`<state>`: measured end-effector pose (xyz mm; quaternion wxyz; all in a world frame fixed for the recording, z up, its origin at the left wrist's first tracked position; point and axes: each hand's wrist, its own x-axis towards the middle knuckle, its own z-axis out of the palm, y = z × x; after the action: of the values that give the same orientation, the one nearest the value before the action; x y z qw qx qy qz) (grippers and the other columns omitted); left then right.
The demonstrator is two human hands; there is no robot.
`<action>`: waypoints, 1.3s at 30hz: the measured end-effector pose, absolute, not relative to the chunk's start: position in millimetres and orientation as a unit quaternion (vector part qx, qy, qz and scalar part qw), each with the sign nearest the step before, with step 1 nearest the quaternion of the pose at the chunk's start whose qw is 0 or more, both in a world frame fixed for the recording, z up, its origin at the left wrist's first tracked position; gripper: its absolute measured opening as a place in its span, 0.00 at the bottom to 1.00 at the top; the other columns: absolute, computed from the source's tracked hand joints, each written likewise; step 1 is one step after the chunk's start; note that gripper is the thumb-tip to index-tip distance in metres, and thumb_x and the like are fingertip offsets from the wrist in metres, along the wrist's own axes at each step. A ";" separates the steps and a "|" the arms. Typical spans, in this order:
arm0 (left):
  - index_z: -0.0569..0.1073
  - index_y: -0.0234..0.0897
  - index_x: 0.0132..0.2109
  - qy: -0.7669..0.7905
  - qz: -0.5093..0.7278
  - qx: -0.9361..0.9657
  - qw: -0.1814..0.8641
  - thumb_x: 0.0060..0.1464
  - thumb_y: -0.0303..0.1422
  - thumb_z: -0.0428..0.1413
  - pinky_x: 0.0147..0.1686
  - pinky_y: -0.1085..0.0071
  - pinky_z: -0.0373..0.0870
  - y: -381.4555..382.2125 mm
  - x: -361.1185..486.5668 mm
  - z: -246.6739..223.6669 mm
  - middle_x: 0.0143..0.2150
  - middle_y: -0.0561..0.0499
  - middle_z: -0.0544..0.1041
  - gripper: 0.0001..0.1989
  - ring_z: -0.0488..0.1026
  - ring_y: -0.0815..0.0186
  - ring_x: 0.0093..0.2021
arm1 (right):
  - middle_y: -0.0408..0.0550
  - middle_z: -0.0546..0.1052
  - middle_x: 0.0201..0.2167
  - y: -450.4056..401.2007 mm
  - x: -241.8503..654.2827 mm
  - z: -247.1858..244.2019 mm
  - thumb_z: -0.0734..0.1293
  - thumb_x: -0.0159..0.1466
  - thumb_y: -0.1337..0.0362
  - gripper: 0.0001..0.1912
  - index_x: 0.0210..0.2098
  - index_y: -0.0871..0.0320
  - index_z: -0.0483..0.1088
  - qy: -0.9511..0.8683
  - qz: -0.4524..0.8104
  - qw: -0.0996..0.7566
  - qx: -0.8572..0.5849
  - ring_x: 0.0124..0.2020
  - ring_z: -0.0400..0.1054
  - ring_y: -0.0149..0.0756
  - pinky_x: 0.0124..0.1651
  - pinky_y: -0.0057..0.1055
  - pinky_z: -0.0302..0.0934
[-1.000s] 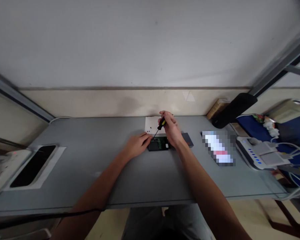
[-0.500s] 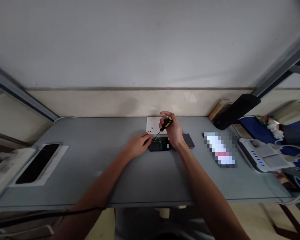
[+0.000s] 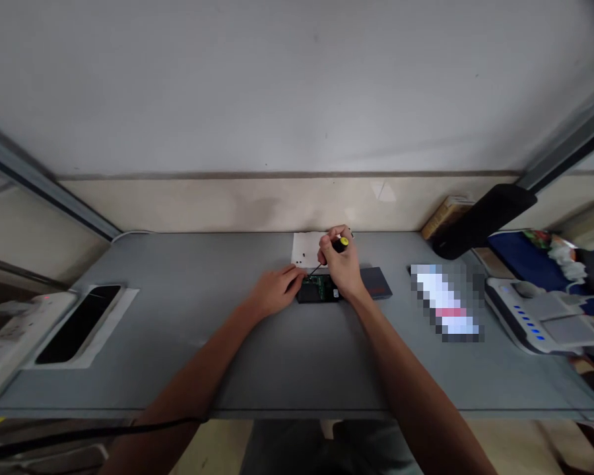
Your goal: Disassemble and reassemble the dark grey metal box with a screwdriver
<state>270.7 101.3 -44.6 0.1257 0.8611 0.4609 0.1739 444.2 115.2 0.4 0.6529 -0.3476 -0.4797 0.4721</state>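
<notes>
An opened black electronic device with a green circuit board [image 3: 319, 289] lies flat on the grey desk. My left hand [image 3: 276, 291] is closed at its left end, thumb and fingertips pressed to the corner. In my right hand [image 3: 344, 267] is a black and yellow screwdriver [image 3: 343, 245], fingers wrapped round the handle. Its thin shaft slants down left to the board's upper left corner, close to my left fingertips; the exact tip contact is too small to make out. Behind the device, a white paper sheet [image 3: 303, 247] carries several tiny dark pieces. A dark grey flat cover [image 3: 377, 284] lies right of the device.
To the right are a lit, pixelated phone-like screen [image 3: 443, 303], a power strip with plugs [image 3: 534, 313], a black cylinder [image 3: 485, 221] and a book [image 3: 445, 216]. At left, a phone [image 3: 79, 323] lies on paper beside another power strip [image 3: 44, 316].
My right hand has turned on the screwdriver, so the handle's yellow end now faces me. My left hand stays at the device's corner. The whole view has shifted slightly.
</notes>
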 end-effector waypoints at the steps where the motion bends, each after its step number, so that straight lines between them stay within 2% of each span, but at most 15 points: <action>1: 0.77 0.41 0.52 0.462 0.170 0.861 0.125 0.71 0.33 0.46 0.44 0.65 0.73 100.8 270.9 -43.8 0.50 0.47 0.82 0.16 0.80 0.60 0.43 | 0.33 0.60 0.21 115.8 442.9 0.2 0.70 0.56 0.34 0.29 0.33 0.50 0.60 -0.475 0.475 0.658 -0.340 0.19 0.56 0.25 0.23 0.27 0.53; 3: 0.77 0.41 0.52 0.466 0.162 0.861 0.125 0.70 0.33 0.45 0.43 0.65 0.73 100.2 271.3 -42.9 0.51 0.47 0.82 0.16 0.80 0.59 0.42 | 0.36 0.61 0.23 116.4 441.5 0.8 0.63 0.61 0.30 0.29 0.38 0.50 0.66 -0.459 0.497 0.662 -0.323 0.21 0.56 0.28 0.25 0.30 0.56; 5: 0.77 0.41 0.53 0.469 0.156 0.860 0.124 0.70 0.33 0.45 0.42 0.65 0.73 100.2 271.5 -42.9 0.51 0.47 0.82 0.16 0.80 0.59 0.42 | 0.39 0.63 0.25 116.0 442.3 2.4 0.59 0.65 0.33 0.28 0.42 0.49 0.70 -0.453 0.524 0.648 -0.318 0.24 0.58 0.31 0.29 0.32 0.58; 9: 0.77 0.41 0.54 0.471 0.146 0.861 0.120 0.69 0.32 0.45 0.44 0.64 0.74 101.2 271.6 -43.9 0.52 0.46 0.81 0.17 0.80 0.59 0.42 | 0.41 0.67 0.28 113.6 448.0 4.4 0.68 0.63 0.40 0.20 0.36 0.50 0.71 -0.483 0.532 0.617 -0.321 0.30 0.63 0.32 0.35 0.33 0.61; 13: 0.76 0.41 0.56 0.468 0.133 0.864 0.127 0.67 0.30 0.45 0.45 0.63 0.74 100.8 270.5 -40.8 0.54 0.46 0.81 0.18 0.80 0.58 0.43 | 0.38 0.69 0.30 113.0 450.2 2.7 0.76 0.54 0.43 0.25 0.32 0.51 0.62 -0.484 0.517 0.621 -0.335 0.31 0.69 0.31 0.35 0.31 0.64; 16: 0.76 0.42 0.57 0.465 0.125 0.866 0.132 0.66 0.28 0.45 0.46 0.62 0.75 99.6 269.9 -36.0 0.56 0.47 0.80 0.20 0.80 0.58 0.44 | 0.34 0.65 0.25 115.5 448.1 -2.6 0.73 0.58 0.43 0.27 0.30 0.51 0.53 -0.507 0.464 0.625 -0.369 0.22 0.64 0.27 0.28 0.30 0.60; 18: 0.76 0.43 0.58 0.466 0.117 0.867 0.132 0.64 0.27 0.45 0.48 0.61 0.75 98.7 270.5 -33.4 0.57 0.47 0.79 0.21 0.80 0.57 0.45 | 0.34 0.65 0.25 117.8 446.1 -7.1 0.73 0.59 0.44 0.24 0.31 0.51 0.56 -0.528 0.403 0.635 -0.394 0.23 0.63 0.28 0.30 0.30 0.61; 22: 0.75 0.42 0.59 0.471 0.100 0.866 0.132 0.63 0.27 0.47 0.51 0.58 0.75 97.2 273.6 -31.0 0.58 0.46 0.79 0.22 0.80 0.55 0.47 | 0.39 0.72 0.28 116.8 443.0 -4.5 0.71 0.61 0.44 0.20 0.38 0.52 0.66 -0.568 0.332 0.642 -0.394 0.32 0.70 0.33 0.40 0.35 0.66; 26: 0.74 0.41 0.60 0.479 0.092 0.861 0.144 0.64 0.28 0.46 0.55 0.55 0.74 95.4 274.7 -28.4 0.60 0.45 0.78 0.21 0.79 0.53 0.50 | 0.39 0.72 0.27 104.0 450.7 27.5 0.64 0.68 0.44 0.17 0.40 0.51 0.67 -0.612 0.311 0.627 -0.369 0.25 0.67 0.30 0.33 0.33 0.64; 28: 0.74 0.41 0.61 0.484 0.091 0.856 0.155 0.66 0.29 0.45 0.56 0.55 0.73 93.6 273.9 -25.4 0.60 0.45 0.78 0.22 0.79 0.54 0.51 | 0.42 0.73 0.31 96.8 463.5 47.4 0.64 0.70 0.47 0.15 0.39 0.52 0.69 -0.639 0.229 0.626 -0.384 0.30 0.68 0.31 0.37 0.33 0.65; 30: 0.72 0.40 0.62 0.493 0.090 0.849 0.169 0.68 0.30 0.43 0.56 0.55 0.72 90.9 272.3 -20.8 0.57 0.44 0.79 0.22 0.79 0.53 0.51 | 0.45 0.76 0.34 91.0 482.2 61.3 0.65 0.70 0.51 0.12 0.38 0.54 0.71 -0.691 0.164 0.575 -0.406 0.35 0.70 0.34 0.42 0.35 0.66; 33: 0.66 0.39 0.67 0.495 0.097 0.840 0.201 0.70 0.37 0.43 0.54 0.55 0.73 86.5 268.2 -12.2 0.55 0.42 0.79 0.24 0.79 0.52 0.50 | 0.48 0.80 0.41 83.0 514.9 63.1 0.68 0.66 0.55 0.10 0.42 0.53 0.75 -0.791 0.154 0.359 -0.471 0.41 0.74 0.39 0.47 0.37 0.67; 35: 0.62 0.40 0.70 0.481 0.107 0.841 0.223 0.68 0.43 0.48 0.56 0.56 0.72 84.1 264.7 -7.3 0.61 0.42 0.75 0.28 0.78 0.52 0.53 | 0.49 0.79 0.53 76.1 534.8 54.4 0.73 0.61 0.57 0.18 0.50 0.50 0.75 -0.827 0.145 0.185 -0.511 0.45 0.76 0.44 0.48 0.38 0.68; 37: 0.59 0.42 0.72 0.466 0.110 0.845 0.237 0.64 0.48 0.54 0.58 0.58 0.71 82.8 261.3 -4.9 0.68 0.41 0.68 0.34 0.75 0.51 0.59 | 0.48 0.75 0.61 68.6 550.2 43.9 0.74 0.58 0.60 0.27 0.57 0.45 0.73 -0.834 0.157 0.049 -0.527 0.45 0.77 0.44 0.44 0.35 0.69; 39: 0.59 0.43 0.72 0.455 0.111 0.851 0.239 0.59 0.50 0.59 0.61 0.58 0.70 82.9 259.1 -5.7 0.72 0.42 0.63 0.39 0.71 0.49 0.64 | 0.48 0.72 0.64 63.5 560.4 36.7 0.74 0.56 0.65 0.34 0.61 0.43 0.70 -0.828 0.164 0.001 -0.536 0.45 0.78 0.44 0.42 0.34 0.68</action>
<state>259.1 82.9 -5.7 0.2393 0.8506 0.4549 0.1110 560.4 63.5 36.7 0.0010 -0.5362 -0.8280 0.1641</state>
